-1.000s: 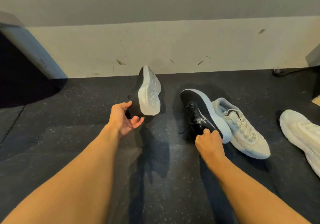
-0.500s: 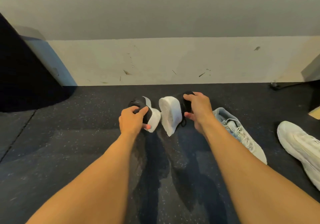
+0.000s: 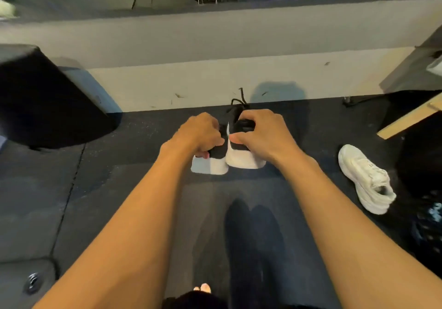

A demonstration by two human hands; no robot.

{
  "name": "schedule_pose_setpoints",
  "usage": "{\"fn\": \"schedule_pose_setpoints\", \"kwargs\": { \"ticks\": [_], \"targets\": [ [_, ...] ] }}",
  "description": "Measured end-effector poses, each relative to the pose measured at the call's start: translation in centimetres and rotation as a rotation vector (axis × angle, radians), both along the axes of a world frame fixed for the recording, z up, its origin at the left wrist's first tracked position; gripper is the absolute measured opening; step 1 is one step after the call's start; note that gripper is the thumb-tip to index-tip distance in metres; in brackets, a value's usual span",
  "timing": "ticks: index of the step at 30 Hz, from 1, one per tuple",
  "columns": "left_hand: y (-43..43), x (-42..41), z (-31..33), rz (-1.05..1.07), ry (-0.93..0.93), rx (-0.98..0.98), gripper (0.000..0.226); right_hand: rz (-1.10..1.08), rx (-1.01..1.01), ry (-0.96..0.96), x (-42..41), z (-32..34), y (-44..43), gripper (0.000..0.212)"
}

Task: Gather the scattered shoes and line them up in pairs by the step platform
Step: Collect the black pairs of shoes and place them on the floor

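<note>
The long pale step platform (image 3: pixel 215 86) is seen running across the far side of the view. The dark speckled rubber floor (image 3: pixel 134 155) lies in front of it. A large black padded block (image 3: pixel 47 98) stands at the left, well apart from the hands.

The pair of black knit shoes with thick white soles is held side by side and touching, just short of the platform's face. The left shoe (image 3: pixel 216 162) is gripped by the left hand (image 3: pixel 198 134), and the right shoe (image 3: pixel 244 158) by the right hand (image 3: pixel 260 131). On each hand the fingers are curled over the collar. Both long axes are pointed at the platform, heels toward the person. Contact with the floor cannot be told.

The setting-down path is judged unobstructed. A white chunky sneaker (image 3: pixel 366 179) lies to the right, nearer the right hand. A pale wooden plank (image 3: pixel 406 119) is seen beyond it.
</note>
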State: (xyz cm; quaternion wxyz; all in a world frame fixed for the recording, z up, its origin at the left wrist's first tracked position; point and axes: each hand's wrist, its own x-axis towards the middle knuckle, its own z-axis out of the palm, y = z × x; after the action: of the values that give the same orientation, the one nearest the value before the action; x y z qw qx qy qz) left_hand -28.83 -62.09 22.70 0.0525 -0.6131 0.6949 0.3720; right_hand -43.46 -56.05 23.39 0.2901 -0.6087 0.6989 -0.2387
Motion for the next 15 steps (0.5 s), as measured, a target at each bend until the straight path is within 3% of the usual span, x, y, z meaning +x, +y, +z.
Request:
{"fn": "schedule_pose_setpoints", "kwargs": {
  "ticks": [3,10,15],
  "targets": [
    [1.2,-1.7,12.0,-0.074,0.032,0.026,0.007,0.005,0.031,0.023,-1.9,11.8,3.2,0.013],
    [7.9,-8.4,43.6,-0.363,0.029,-0.208,0.020,-0.121,0.017,0.057,-6.7,41.7,11.1,0.016],
    [13.2,-12.8,58.6,-0.604,0.069,-0.336,0.022,-0.263,-0.019,0.165,-8.7,57.0,17.2,0.031]
  ]
}}
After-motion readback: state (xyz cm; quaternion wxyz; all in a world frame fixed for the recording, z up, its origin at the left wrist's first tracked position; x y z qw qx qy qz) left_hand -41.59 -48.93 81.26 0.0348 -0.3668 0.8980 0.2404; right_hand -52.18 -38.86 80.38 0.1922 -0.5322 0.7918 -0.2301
